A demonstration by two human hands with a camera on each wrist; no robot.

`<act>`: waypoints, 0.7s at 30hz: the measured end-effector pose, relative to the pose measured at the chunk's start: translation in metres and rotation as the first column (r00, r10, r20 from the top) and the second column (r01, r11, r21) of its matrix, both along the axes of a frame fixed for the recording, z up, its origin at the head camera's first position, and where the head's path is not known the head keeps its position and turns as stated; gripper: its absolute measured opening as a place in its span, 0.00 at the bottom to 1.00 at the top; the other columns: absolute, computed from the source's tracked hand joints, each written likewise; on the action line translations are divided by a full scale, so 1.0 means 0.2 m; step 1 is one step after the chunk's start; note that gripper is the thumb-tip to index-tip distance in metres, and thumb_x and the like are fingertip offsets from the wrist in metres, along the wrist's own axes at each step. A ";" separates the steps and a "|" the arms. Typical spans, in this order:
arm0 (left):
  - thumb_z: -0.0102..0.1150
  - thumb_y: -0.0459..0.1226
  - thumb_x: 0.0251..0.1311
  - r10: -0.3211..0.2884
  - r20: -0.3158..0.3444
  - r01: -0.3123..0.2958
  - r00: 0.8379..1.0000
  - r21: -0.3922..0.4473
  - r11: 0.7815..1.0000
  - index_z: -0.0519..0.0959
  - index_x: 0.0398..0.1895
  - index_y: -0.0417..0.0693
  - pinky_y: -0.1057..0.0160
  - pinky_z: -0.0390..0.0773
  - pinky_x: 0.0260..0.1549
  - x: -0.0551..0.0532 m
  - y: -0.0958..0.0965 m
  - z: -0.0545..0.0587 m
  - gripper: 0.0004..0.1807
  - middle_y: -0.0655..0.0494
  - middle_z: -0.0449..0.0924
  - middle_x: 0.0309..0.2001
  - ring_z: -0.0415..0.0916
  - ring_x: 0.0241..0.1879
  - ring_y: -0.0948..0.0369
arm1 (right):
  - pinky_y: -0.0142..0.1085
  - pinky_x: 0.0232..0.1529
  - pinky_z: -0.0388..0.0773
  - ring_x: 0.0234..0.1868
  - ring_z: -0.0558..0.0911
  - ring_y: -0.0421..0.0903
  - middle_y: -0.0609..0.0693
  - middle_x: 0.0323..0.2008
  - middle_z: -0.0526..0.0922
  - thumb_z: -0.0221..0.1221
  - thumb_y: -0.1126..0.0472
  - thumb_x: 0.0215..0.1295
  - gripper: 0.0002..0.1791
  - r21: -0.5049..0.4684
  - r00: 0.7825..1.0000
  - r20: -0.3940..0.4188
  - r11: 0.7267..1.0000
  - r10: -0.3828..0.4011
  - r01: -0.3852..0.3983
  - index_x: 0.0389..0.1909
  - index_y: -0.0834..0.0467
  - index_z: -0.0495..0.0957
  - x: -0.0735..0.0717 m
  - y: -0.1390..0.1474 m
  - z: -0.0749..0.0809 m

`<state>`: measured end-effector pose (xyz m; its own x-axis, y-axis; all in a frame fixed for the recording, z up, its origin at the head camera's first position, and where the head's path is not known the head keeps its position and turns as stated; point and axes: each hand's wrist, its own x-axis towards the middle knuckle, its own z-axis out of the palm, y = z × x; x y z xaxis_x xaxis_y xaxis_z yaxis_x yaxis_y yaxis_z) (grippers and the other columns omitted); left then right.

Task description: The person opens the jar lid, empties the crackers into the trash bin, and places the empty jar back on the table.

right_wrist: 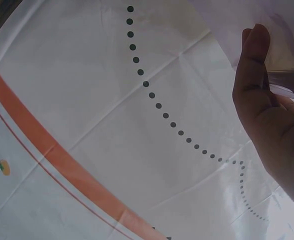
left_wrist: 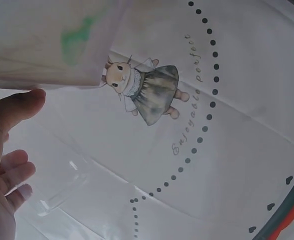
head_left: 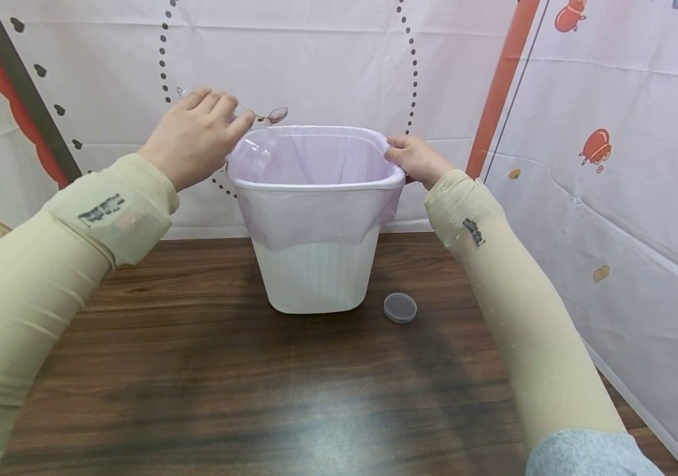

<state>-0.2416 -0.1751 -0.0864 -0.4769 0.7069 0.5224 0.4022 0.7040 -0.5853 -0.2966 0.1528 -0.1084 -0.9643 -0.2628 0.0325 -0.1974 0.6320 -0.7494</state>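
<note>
A white trash bin stands upright on the table, lined with a thin pale purple bag folded over its rim. My left hand is at the left rim, holding a clear plastic jar tilted with one end inside the bin. In the left wrist view the see-through jar shows faintly by the fingers, and the thumb is right at the bin's edge. My right hand grips the right rim over the bag, its fingers against the outside in the right wrist view.
A round translucent lid lies on the dark wood table, just right of the bin's base. A white printed cloth hangs close behind the bin, and another printed panel stands along the right side.
</note>
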 end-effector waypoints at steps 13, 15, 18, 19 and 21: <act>0.64 0.37 0.45 0.092 0.144 -0.112 0.985 0.139 0.984 0.63 0.56 0.34 0.43 0.59 0.58 0.01 -0.05 -0.01 0.34 0.30 0.67 0.50 0.64 0.52 0.37 | 0.26 0.32 0.75 0.33 0.74 0.35 0.60 0.62 0.65 0.37 0.60 0.70 0.27 -0.012 1.000 0.007 1.000 0.002 -0.002 0.68 0.60 0.49 -0.01 0.00 0.00; 0.62 0.39 0.47 0.094 0.166 -0.124 0.982 0.182 0.975 0.62 0.57 0.35 0.43 0.59 0.58 0.01 -0.06 -0.02 0.34 0.30 0.66 0.51 0.63 0.52 0.36 | 0.26 0.33 0.75 0.33 0.74 0.35 0.60 0.62 0.65 0.37 0.60 0.70 0.27 -0.013 1.000 0.004 1.000 0.002 -0.002 0.68 0.60 0.49 -0.01 0.00 0.00; 0.63 0.40 0.47 0.097 0.193 -0.143 0.976 0.243 0.960 0.61 0.58 0.35 0.43 0.59 0.59 0.01 -0.07 -0.03 0.36 0.30 0.66 0.51 0.63 0.52 0.36 | 0.27 0.34 0.75 0.36 0.75 0.37 0.59 0.62 0.65 0.37 0.59 0.70 0.27 -0.009 1.000 -0.001 1.000 0.000 0.000 0.68 0.60 0.49 0.00 0.00 0.00; 0.64 0.41 0.46 0.096 0.203 -0.148 0.975 0.263 0.953 0.61 0.59 0.35 0.43 0.59 0.58 0.00 -0.07 -0.03 0.37 0.30 0.66 0.51 0.63 0.52 0.36 | 0.27 0.35 0.75 0.37 0.75 0.38 0.59 0.63 0.64 0.37 0.59 0.70 0.27 -0.008 1.000 0.001 1.000 -0.002 0.002 0.68 0.60 0.48 0.00 0.00 0.00; 0.65 0.41 0.45 0.098 0.223 -0.163 0.970 0.296 0.941 0.60 0.60 0.35 0.43 0.61 0.57 0.01 -0.08 -0.04 0.39 0.30 0.66 0.51 0.63 0.52 0.36 | 0.27 0.36 0.75 0.40 0.75 0.40 0.59 0.64 0.63 0.37 0.59 0.70 0.27 -0.009 1.000 0.003 1.000 -0.009 0.009 0.68 0.60 0.48 0.00 0.00 0.00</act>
<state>-0.2404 -0.1905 -0.0949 -0.6722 0.4497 0.5882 0.3812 0.8912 -0.2458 -0.2966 0.1524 -0.1085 -0.9666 -0.2542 0.0320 -0.1899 0.6272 -0.7554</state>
